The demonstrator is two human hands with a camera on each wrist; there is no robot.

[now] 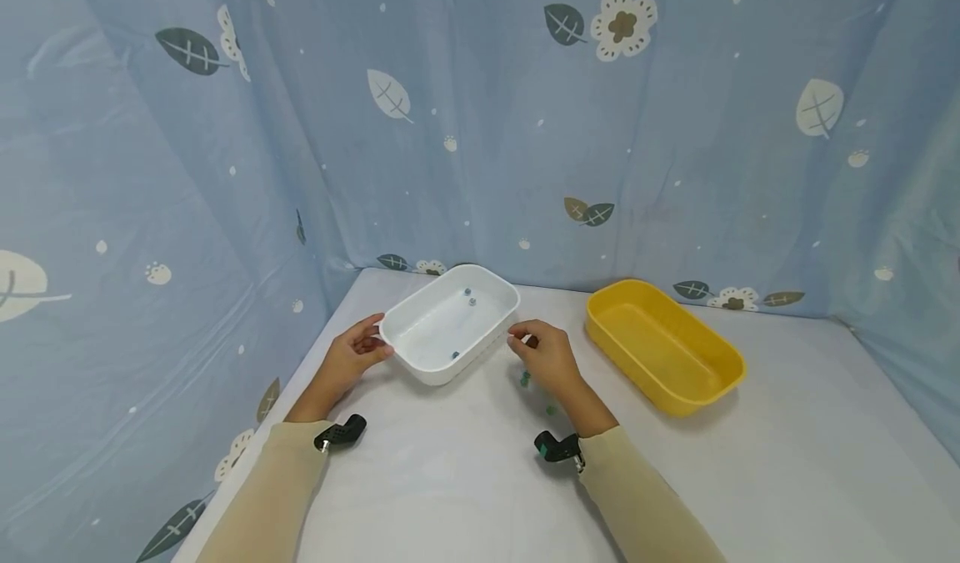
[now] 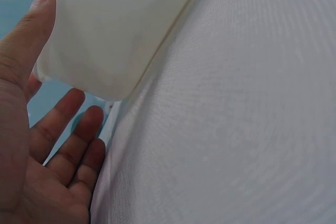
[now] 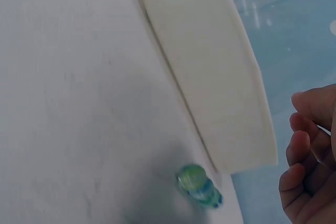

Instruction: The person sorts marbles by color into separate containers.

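A white plastic tray (image 1: 424,326) has several small bluish beads (image 1: 472,302) in it. My left hand (image 1: 352,356) holds its near left corner; the thumb (image 2: 46,4) lies along the rim, while the lower fingers (image 2: 86,124) spread loosely beneath. Just off the tray's right side, my right hand (image 1: 546,354) hovers with curled fingers, thumb tip and index tip close together. I cannot tell whether something tiny sits between them. Below that hand, glassy green and blue beads (image 3: 195,179) lie on the table, beside the tray's wall (image 3: 210,77).
To the right stands a yellow plastic tray (image 1: 660,348), angled outward. Another green bead (image 1: 551,410) lies near my right wrist. A white cloth covers the table (image 1: 435,480). Behind it hangs a blue patterned curtain (image 1: 480,129), which also runs along the left side.
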